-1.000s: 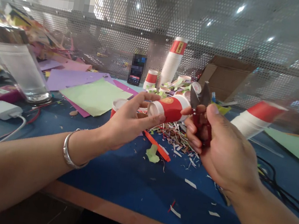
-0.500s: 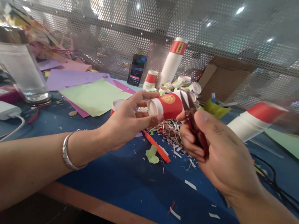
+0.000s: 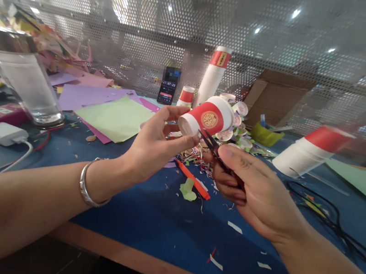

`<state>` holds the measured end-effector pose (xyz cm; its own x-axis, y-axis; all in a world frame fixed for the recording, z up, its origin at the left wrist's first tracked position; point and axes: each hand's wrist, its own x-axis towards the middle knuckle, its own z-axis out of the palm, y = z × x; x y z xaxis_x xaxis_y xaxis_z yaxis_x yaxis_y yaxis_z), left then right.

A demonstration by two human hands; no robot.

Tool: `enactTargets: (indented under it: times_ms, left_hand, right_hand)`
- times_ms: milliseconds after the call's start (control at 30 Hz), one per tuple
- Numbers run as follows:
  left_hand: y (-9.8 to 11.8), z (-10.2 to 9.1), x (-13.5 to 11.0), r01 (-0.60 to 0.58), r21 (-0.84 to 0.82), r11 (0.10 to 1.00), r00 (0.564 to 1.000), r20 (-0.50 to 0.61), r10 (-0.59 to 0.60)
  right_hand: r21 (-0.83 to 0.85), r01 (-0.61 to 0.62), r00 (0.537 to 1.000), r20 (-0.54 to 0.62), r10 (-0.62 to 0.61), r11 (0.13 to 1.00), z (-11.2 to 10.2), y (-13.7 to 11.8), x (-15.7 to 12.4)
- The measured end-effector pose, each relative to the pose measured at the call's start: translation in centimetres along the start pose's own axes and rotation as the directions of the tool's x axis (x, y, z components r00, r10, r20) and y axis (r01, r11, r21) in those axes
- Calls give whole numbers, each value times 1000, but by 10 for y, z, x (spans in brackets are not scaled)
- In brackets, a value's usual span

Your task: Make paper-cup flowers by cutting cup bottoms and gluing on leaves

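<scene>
My left hand (image 3: 154,144) grips the base of a red and white paper cup (image 3: 207,117), held on its side above the blue table (image 3: 156,216) with its rim pointing up and right. My right hand (image 3: 251,189) is closed round small red-handled scissors (image 3: 213,150). Their dark blades point left and up, the tips touching the underside of the cup near its base. A silver bangle sits on my left wrist.
Paper scraps and an orange strip (image 3: 193,179) lie under my hands. A glass (image 3: 26,84), a white charger (image 3: 3,133) and coloured paper sheets (image 3: 113,114) are at left. A tall cup stack (image 3: 213,74), a phone (image 3: 167,91), a toppled cup stack (image 3: 309,150) and black cables (image 3: 330,216) stand behind and right.
My left hand has tilted the cup upward and raised it. My right hand has dropped and turned the scissors from pointing up to pointing left at the cup's underside.
</scene>
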<state>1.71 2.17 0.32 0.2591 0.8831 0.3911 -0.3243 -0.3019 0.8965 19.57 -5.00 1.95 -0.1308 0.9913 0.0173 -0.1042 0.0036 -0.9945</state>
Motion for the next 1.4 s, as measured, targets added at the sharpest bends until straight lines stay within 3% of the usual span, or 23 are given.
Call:
enactTargets:
  times_ms: [533, 800, 967, 1067, 1233, 1400]
  left_hand:
    - [-3, 1, 2, -171, 157, 973, 979, -88, 186]
    - [-3, 3, 2, -176, 187, 966, 978, -77, 193]
    - [-5, 4, -3, -260, 238, 936, 962, -15, 272]
    - [-11, 7, -6, -298, 223, 928, 954, 54, 293]
    - [-23, 8, -2, -334, 178, 925, 942, 40, 333]
    - [-16, 7, -5, -291, 80, 953, 956, 70, 286]
  right_hand:
    - [3, 8, 999, -47, -8, 1000, 8, 3, -2]
    - [46, 38, 998, -58, -35, 998, 6, 4, -1]
    - [103, 55, 998, -43, -51, 993, 8, 5, -2]
    - [153, 67, 998, -29, -64, 986, 9, 5, -2]
    - [134, 70, 997, -52, -64, 989, 10, 5, 0]
    - [153, 71, 997, -36, -66, 986, 11, 5, 0]
